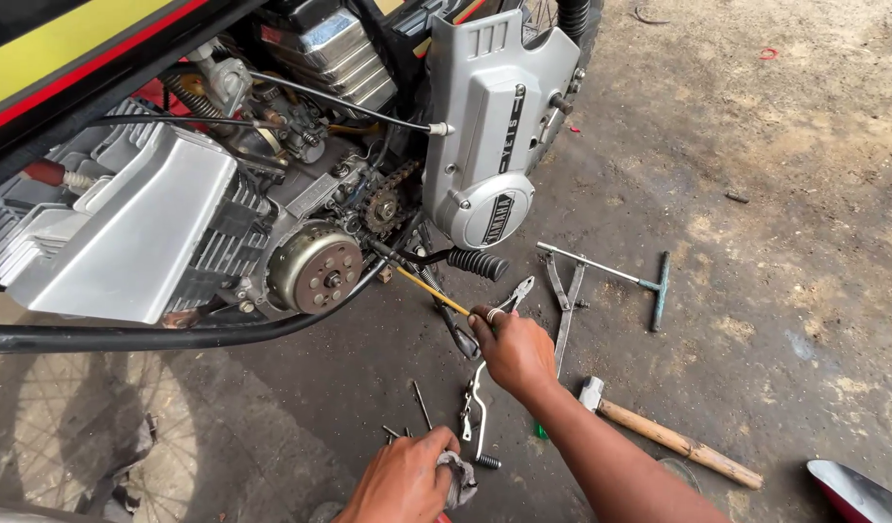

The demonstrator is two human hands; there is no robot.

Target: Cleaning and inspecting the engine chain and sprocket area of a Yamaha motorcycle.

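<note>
My right hand (512,351) grips a long thin rod-like tool (428,291) with a yellowish shaft; its tip points up and left toward the motorcycle engine, below the small chain sprocket (384,205). The round flywheel (315,268) sits exposed to the left of the tip. A silver side cover (489,136) hangs loose at the right of the engine. My left hand (404,476) is low at the bottom edge, closed around a grey rag (459,476) just above the floor.
Tools lie on the dirty concrete floor: pliers (515,291), a T-handle wrench (620,276), a wooden-handled hammer (673,441), a flat metal bar (565,310) and several small bolts and levers (475,412). A spoked wheel (68,426) is at lower left.
</note>
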